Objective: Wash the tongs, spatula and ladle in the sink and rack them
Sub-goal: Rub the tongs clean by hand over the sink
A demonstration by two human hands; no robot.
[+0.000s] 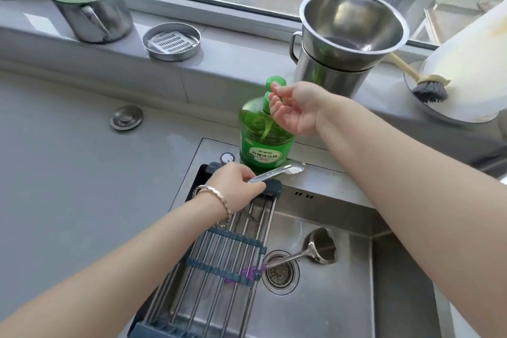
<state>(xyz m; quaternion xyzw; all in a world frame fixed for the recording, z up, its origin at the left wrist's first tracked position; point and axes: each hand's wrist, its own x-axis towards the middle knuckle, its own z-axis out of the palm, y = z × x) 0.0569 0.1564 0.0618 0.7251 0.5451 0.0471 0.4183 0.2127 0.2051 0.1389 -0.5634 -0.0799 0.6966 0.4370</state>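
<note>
My left hand (236,184) grips the steel tongs (277,173) by the handle end, their tips lying on the sink's back ledge in front of the green dish-soap bottle (263,143). My right hand (295,108) is at the bottle's pump head, fingers curled around the nozzle. A steel spatula (321,247) lies in the sink (343,296), its handle running over the drain (279,271) toward a purple grip under the roll-up rack (219,261). The rack spans the sink's left half. The ladle is not visible.
On the window sill stand a lidded steel pot (90,8), a round steel tray (171,41), a steel pot with a bowl on top (348,35) and a dish brush (428,85) on a white plate. Grey counter lies left.
</note>
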